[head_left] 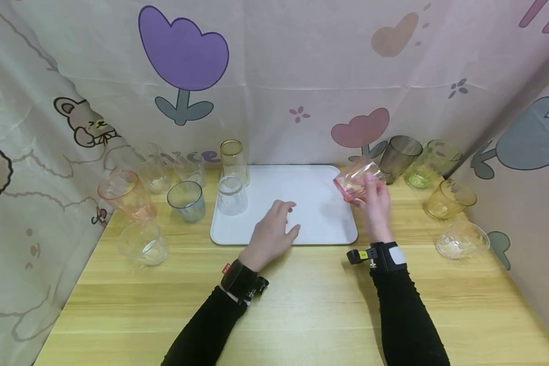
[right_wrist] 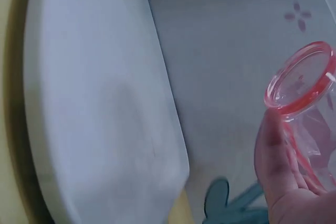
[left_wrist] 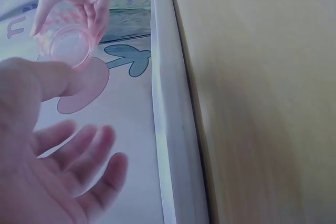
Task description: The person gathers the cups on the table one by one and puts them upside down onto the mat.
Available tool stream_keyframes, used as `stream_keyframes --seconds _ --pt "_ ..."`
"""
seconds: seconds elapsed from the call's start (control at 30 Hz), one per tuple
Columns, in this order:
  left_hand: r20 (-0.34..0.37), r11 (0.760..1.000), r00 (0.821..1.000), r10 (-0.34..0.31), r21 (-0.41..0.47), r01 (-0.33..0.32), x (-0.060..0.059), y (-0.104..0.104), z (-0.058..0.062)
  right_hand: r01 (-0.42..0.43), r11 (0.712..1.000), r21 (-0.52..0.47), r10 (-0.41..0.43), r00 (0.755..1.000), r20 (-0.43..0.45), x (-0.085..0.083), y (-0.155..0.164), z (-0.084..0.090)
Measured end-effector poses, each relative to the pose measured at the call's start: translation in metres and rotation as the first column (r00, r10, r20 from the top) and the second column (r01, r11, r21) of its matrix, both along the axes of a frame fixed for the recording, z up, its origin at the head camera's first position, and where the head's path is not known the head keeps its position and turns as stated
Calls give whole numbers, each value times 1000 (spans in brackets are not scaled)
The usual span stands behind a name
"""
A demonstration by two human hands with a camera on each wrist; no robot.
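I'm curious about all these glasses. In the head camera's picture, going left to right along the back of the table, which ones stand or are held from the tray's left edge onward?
Amber glass → pink glass held in the right hand → grey glass → green glass → yellow glass.

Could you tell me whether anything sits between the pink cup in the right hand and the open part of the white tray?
Nothing visible does. The right hand holds the pink cup tilted over the tray's right edge. The two cups on the tray stand at its far left, and the left hand hovers open over the near edge.
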State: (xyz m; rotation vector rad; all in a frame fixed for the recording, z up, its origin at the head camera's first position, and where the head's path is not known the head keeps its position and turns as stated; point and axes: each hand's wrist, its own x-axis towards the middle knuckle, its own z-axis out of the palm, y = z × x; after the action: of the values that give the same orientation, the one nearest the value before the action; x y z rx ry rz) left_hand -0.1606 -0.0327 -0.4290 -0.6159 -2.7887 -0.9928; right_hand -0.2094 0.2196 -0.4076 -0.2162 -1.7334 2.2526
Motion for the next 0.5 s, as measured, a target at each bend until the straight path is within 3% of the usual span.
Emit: stream_keyframes --seconds 0.1,0.27,0.5 --pt "-83 997 996 32 75 -26 -1 0 0 -65 998 0 65 998 13 2 -12 1" --pt "-213 982 974 73 183 -34 -3 -1 -1 -149 989 26 148 988 44 8 -30 2" --pt "-292 965 951 106 262 -28 -4 -1 -1 -263 963 67 260 964 45 16 -54 0"
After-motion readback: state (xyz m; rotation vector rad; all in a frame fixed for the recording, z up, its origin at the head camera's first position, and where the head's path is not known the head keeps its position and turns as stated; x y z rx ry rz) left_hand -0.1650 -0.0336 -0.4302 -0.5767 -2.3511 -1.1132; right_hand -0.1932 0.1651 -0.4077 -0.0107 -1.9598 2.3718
